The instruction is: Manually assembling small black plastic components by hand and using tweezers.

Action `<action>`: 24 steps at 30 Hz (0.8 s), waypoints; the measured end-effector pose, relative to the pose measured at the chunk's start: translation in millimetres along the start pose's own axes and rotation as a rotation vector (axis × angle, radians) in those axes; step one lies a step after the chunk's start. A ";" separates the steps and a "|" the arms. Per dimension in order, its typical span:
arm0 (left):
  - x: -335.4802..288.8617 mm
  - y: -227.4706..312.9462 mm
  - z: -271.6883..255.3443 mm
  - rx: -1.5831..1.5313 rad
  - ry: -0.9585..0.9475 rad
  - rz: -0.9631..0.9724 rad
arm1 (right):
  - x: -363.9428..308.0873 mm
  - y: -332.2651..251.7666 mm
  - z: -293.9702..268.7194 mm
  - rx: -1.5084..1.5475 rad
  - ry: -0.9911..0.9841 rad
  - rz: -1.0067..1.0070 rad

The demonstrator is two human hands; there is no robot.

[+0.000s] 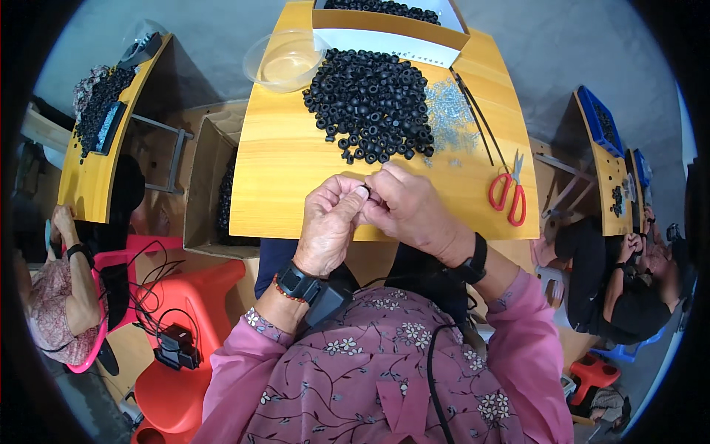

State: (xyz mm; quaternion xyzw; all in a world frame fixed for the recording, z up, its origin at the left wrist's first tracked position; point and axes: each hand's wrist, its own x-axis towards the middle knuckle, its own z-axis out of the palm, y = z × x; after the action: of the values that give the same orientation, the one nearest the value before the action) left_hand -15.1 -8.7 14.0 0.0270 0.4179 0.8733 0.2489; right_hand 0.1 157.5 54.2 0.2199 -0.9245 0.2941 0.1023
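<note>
I see a small black rubber ring (367, 194) pinched between my left hand (330, 222) and right hand (409, 209), both curled nearly closed with fingertips meeting over the near edge of the yellow wooden table (281, 170). Bare tabletop lies to the left of the hands, the pile of black rings (371, 100) sits just beyond them, the red scissors (508, 194) lie near the right edge. The ring is mostly hidden, so I cannot tell which way it faces.
</note>
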 end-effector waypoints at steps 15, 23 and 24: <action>-0.9 -6.6 -6.2 -0.115 -0.028 0.082 | -1.3 -11.7 -12.1 -0.031 -0.031 -0.025; -0.9 -8.0 -2.9 -0.174 -0.004 0.132 | 0.9 -13.6 -6.3 0.055 0.004 0.009; -1.1 -7.5 -2.1 -0.168 0.008 0.135 | 2.2 -15.3 -6.8 0.068 0.008 0.020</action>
State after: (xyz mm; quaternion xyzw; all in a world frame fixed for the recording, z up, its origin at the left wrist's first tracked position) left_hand -11.6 -6.7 7.3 0.0306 0.3412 0.9202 0.1892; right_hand 5.7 149.6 68.1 0.2129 -0.9157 0.3271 0.0958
